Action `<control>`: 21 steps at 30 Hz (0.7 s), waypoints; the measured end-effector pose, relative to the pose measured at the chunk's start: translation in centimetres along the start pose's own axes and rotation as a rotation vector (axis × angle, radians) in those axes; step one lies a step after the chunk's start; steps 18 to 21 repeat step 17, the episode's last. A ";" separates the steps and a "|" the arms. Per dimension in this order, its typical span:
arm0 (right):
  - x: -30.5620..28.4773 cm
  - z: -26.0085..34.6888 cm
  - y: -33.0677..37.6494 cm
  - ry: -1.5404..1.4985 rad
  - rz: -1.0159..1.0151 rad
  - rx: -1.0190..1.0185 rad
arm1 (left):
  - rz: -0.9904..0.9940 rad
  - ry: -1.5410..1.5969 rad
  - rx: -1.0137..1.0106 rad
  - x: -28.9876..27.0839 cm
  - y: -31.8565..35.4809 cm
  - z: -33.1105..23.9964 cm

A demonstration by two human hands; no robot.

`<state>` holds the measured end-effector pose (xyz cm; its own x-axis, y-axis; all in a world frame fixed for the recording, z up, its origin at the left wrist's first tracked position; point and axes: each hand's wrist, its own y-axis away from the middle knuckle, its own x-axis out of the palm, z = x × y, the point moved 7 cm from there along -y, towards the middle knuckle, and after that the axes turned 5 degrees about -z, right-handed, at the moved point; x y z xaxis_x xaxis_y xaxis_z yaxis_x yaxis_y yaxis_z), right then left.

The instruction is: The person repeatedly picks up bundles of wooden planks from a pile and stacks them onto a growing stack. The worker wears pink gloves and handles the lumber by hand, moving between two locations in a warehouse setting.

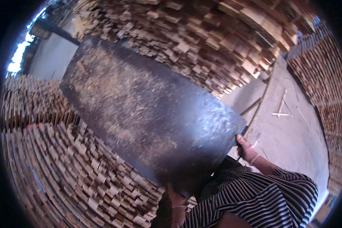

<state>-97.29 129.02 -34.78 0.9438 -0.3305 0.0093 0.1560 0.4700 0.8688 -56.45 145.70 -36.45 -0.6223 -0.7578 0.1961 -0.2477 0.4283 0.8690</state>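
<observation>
Several stacks of cut wooden slats walled you in on every side, the tallest rising well beyond your hands and another bank spreading out just below your left hand. Largest of what you actually handled was the dark flat board, dusted with sawdust, which you held tilted up across the space in front of you, its long face turned toward the camera and its far end reaching away to your upper left. You carried it by its near end, one hand at each lower corner, which looked like the sensible way to keep so wide a panel from twisting while it was off the ground. To the right of your right hand lay the bare concrete floor, with a few loose sticks scattered well apart from you. Your striped sleeve ran up to your right hand, which was clamped on the board's right-hand corner, fingers wrapped over the edge. Your left hand sat under the board's lower edge, touching it and seemingly bearing its weight, though the board hid the fingers, so I could not tell how they were closed.
</observation>
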 end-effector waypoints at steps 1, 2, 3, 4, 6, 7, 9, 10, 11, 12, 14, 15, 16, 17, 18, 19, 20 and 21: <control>-1.3 1.2 -1.0 -0.020 -0.040 -0.113 | -0.024 -0.021 -0.022 1.3 -0.1 -0.1; -1.9 3.0 -2.4 -0.009 -0.048 -0.222 | -0.062 -0.016 -0.034 2.4 0.6 0.4; -1.7 6.0 -1.6 0.033 -0.013 -0.275 | -0.095 -0.018 -0.086 4.2 0.9 0.2; -0.9 8.2 -0.9 0.013 -0.066 -0.195 | -0.135 -0.002 -0.132 6.4 1.6 0.1; -3.0 7.5 -2.7 0.053 -0.117 -0.163 | -0.180 0.045 -0.223 9.8 2.4 0.7; -3.9 7.8 -3.4 0.069 -0.132 -0.205 | -0.176 0.082 -0.252 10.7 2.2 1.5; -4.9 8.0 -5.2 0.057 -0.155 -0.261 | -0.069 0.219 -0.268 9.4 0.5 4.3; -4.6 7.9 -5.7 0.065 -0.118 -0.274 | -0.005 0.280 -0.264 9.2 -0.2 4.9; -3.5 8.4 -5.9 0.104 -0.079 -0.248 | -0.032 0.253 -0.173 9.5 1.7 3.7; -4.8 8.2 -5.6 0.085 -0.122 -0.232 | -0.010 0.154 -0.131 12.1 2.9 1.1; -6.0 7.6 -6.2 0.034 -0.122 -0.241 | -0.037 0.072 -0.019 12.5 3.7 -0.1; -6.1 7.7 -6.9 0.046 -0.086 -0.221 | -0.068 0.070 0.030 11.3 2.1 1.0; -6.6 7.8 -7.2 0.077 -0.059 -0.196 | -0.105 0.080 0.062 9.3 -0.3 3.8; -6.9 7.8 -7.4 0.076 -0.076 -0.208 | -0.113 0.120 0.020 9.0 0.6 6.4; -6.9 7.8 -7.4 0.076 -0.076 -0.208 | -0.113 0.120 0.020 9.0 0.6 6.4; -6.9 7.8 -7.4 0.076 -0.076 -0.208 | -0.113 0.120 0.020 9.0 0.6 6.4; -6.9 7.8 -7.4 0.076 -0.076 -0.208 | -0.113 0.120 0.020 9.0 0.6 6.4; -6.9 7.8 -7.4 0.076 -0.076 -0.208 | -0.113 0.120 0.020 9.0 0.6 6.4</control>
